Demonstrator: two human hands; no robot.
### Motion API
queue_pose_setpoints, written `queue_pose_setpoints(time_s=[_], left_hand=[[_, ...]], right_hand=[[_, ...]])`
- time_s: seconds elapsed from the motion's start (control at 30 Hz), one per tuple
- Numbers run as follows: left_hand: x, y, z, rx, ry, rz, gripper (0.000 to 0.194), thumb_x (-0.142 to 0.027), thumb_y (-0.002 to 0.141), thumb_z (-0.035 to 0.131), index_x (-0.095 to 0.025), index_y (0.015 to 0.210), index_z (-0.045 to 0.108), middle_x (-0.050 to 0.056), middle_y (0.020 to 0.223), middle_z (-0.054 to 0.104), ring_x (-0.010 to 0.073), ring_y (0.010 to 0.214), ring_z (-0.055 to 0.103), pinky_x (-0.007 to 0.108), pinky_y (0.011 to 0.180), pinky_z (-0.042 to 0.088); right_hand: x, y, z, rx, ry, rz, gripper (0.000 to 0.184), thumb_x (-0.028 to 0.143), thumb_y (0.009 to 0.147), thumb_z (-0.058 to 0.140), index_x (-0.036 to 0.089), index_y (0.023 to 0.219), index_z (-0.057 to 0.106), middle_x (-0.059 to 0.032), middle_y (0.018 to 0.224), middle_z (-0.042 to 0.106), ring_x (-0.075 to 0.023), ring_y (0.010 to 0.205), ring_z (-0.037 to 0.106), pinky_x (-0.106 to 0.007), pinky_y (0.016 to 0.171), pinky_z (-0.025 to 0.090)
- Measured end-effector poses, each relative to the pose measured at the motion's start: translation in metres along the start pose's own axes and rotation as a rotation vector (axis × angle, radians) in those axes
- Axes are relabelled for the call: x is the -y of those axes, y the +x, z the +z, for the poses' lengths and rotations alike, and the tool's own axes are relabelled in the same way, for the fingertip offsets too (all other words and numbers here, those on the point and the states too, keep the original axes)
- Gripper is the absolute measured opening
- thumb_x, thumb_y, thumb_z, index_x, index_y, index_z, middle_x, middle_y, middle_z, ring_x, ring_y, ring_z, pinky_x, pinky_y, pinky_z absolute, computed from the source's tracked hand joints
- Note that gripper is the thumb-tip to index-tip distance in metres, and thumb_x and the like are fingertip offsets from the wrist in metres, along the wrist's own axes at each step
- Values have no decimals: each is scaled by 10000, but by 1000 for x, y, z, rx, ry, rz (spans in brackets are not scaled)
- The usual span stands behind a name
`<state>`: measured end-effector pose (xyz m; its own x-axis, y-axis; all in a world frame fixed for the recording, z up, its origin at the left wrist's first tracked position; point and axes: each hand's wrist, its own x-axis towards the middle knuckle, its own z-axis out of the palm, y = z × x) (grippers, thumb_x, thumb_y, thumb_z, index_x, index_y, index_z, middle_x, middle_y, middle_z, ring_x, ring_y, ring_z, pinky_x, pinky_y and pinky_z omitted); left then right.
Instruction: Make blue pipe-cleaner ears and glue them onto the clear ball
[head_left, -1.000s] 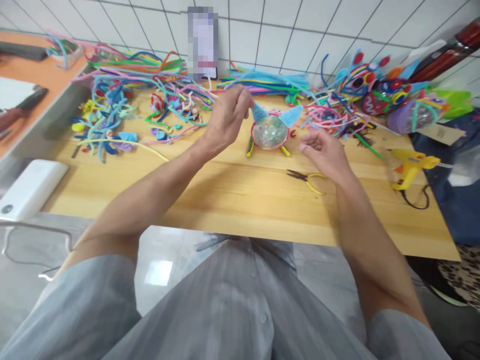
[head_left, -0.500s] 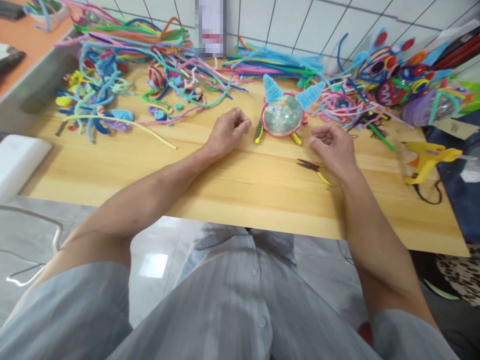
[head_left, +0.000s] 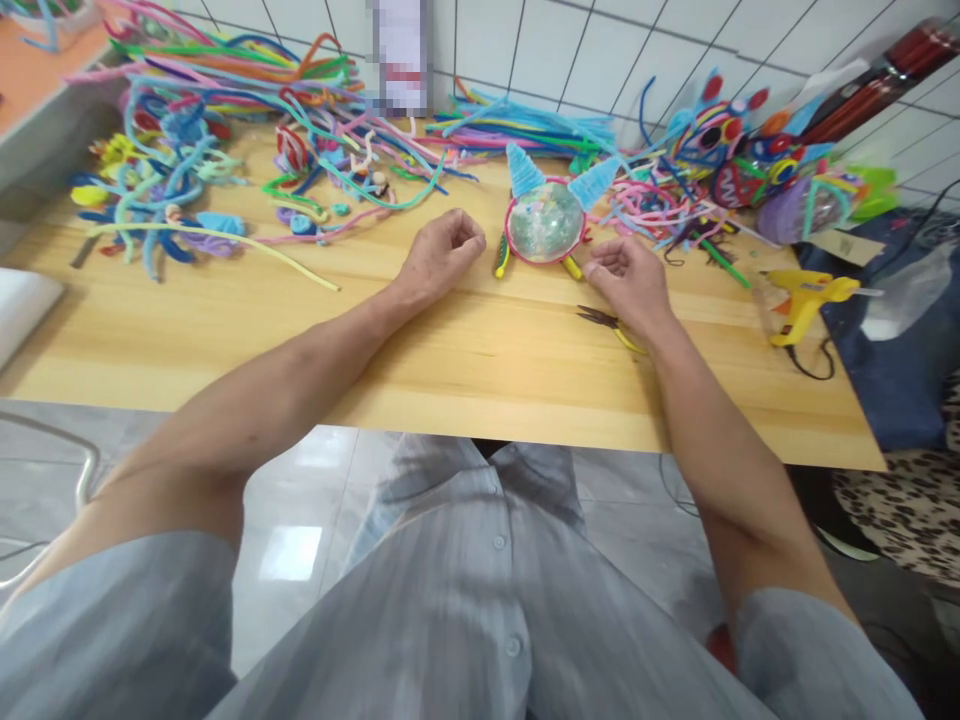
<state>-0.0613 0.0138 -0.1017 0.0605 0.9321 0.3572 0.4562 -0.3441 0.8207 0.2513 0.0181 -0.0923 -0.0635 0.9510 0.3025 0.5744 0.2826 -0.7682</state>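
A clear plastic craft animal stands on the wooden table, with a red rim, two blue pipe-cleaner ears and short yellow-and-green legs. My left hand rests on the table to its left, fingers curled in and thumb against the forefinger, apart from the figure. On the other side lies my right hand, loosely closed with nothing visible in it, its thumb close to the figure's right leg. Whether they touch I cannot tell. Yellow-handled pliers lie just below my right hand, their handles partly covered by it.
Loose pipe cleaners and twisted pieces spread along the back left. More tangled pipe cleaners lie at right, beside finished craft figures. A yellow glue gun sits near the right edge. A phone leans on the tiled wall.
My left hand has come down from beside the figure's left ear to the tabletop. My right hand has stayed nearly in place beside the figure. The camera view has shifted.
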Motion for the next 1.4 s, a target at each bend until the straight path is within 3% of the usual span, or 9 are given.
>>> queue_pose_setpoints(time_s=[0.13,0.23,0.37,0.47,0.63,0.87,1.07,1.23,1.4], left_hand=[[1,4,2,-5,4,20,212,-296,875,683,-211,1069,668,77,1046,771,190,928,700,326,857,579],[1,9,8,36,7,10,453,-371,852,764,-223,1260,634,117,1277,742,202,1014,705,319,853,579],[-5,22,21,151,-18,32,736,-428,774,862,-225,1416,566,169,1482,652,245,1135,699,322,852,585],[-12,32,28,196,-46,74,736,-397,771,867,-242,1423,563,158,1493,648,243,1167,699,315,875,585],[-19,37,30,148,41,102,734,-468,792,859,-251,1425,558,160,1521,617,255,1241,667,318,877,586],[-20,25,27,164,38,43,707,-450,842,828,-307,1464,527,121,1429,673,238,1163,686,355,905,594],[-25,22,25,200,20,1,698,-414,872,798,-337,1502,507,109,1401,695,263,1199,691,401,936,604],[-22,23,24,206,32,18,667,-419,907,760,-337,1514,495,108,1434,679,258,1208,697,394,923,606],[-19,22,23,192,55,12,668,-396,905,767,-372,1517,499,98,1440,678,271,1207,696,424,936,602]], right_hand=[[-3,7,-1,64,43,-20,389,483,793,870,342,1079,648,-31,1092,755,-258,1005,708,-524,994,618],[-6,19,-1,126,78,-17,529,506,773,902,325,1175,609,-63,1240,742,-265,1091,688,-517,1019,609],[-4,33,10,181,150,8,651,516,664,960,327,1176,606,-58,1264,737,-283,1059,727,-550,996,630],[4,38,20,200,178,-28,626,551,660,950,331,1159,642,-46,1201,768,-291,1048,739,-558,1029,621],[14,31,25,189,142,-76,553,609,749,880,329,1188,693,-44,1187,780,-312,1082,731,-575,1056,602],[15,21,27,172,145,-50,508,541,817,847,309,1246,704,-68,1251,756,-311,1128,732,-541,1052,614],[19,18,22,192,152,-40,439,583,864,803,330,1213,719,-59,1229,772,-328,1141,742,-559,1043,616],[18,15,23,144,155,-25,566,631,889,770,358,1369,643,-56,1338,750,-342,1307,682,-552,1071,604],[23,11,24,146,165,-10,548,653,887,763,351,1334,669,-57,1315,769,-337,1289,695,-537,1079,606]])
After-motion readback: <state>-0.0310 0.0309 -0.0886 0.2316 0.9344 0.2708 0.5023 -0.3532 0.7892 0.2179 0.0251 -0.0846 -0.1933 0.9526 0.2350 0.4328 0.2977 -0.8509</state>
